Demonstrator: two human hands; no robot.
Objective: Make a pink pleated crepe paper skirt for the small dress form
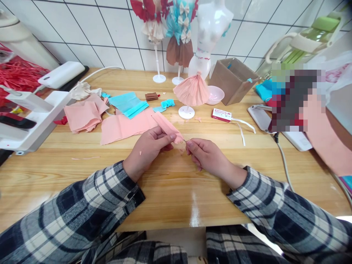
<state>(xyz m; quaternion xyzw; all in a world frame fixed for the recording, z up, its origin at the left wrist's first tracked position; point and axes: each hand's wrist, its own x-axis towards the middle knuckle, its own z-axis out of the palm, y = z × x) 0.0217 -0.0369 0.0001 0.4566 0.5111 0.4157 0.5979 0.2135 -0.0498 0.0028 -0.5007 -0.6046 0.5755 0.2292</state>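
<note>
A folded strip of pink crepe paper is pinched between the thumb and fingers of my left hand. My right hand is closed at the strip's lower right end, its fingertips on a thin dark item too small to identify. Just behind my left hand lies a flat pink crepe sheet. Beyond the hands stands a white mannequin; in front of it, a pleated pink paper skirt sits on a small white stand.
Blue paper and folded pink paper lie at the left. Two dressed stands line the tiled wall. A cardboard box, pink bowl and small red-and-white box are behind right. A cable crosses the right side.
</note>
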